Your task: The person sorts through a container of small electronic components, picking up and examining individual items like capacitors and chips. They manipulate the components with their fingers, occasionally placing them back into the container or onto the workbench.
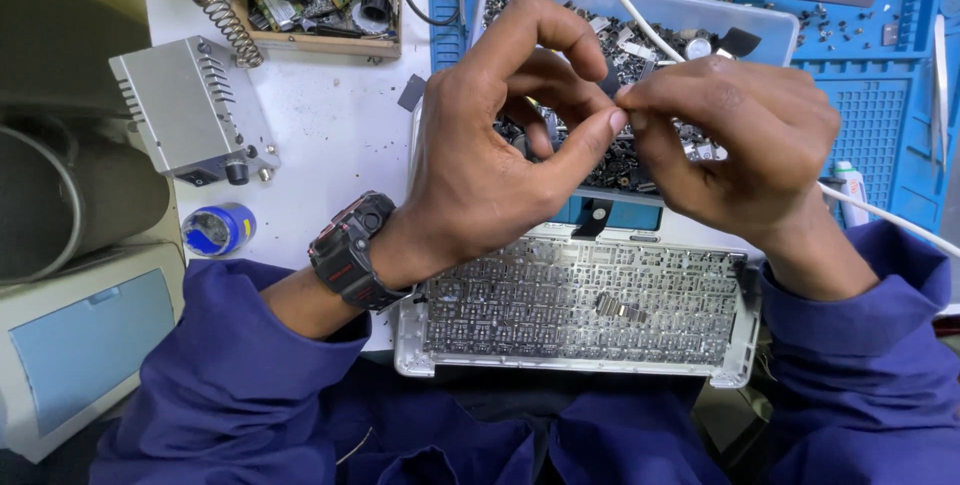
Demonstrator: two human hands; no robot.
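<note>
A small dark part, too small to identify, is pinched between the fingertips of both hands, held in the air above the clear plastic tray. The left hand grips it between thumb and index finger, its other fingers curled into a loose arch. The right hand meets it fingertip to fingertip, thumb and index finger closed on the same part from the other side.

Directly under both hands the tray is full of small dark and silver pieces. Nearer the person than the hands, a bare keyboard frame with its keycaps off lies across the lap edge of the worktop. A white cable runs behind the right hand and comes out past its wrist. A black watch sits on the left wrist, and both arms wear blue sleeves.

Out beyond the left hand stand a silver metal box with a coiled spring holder, and a small blue tin just beside the left forearm. Beyond the right hand lies a blue mat.
</note>
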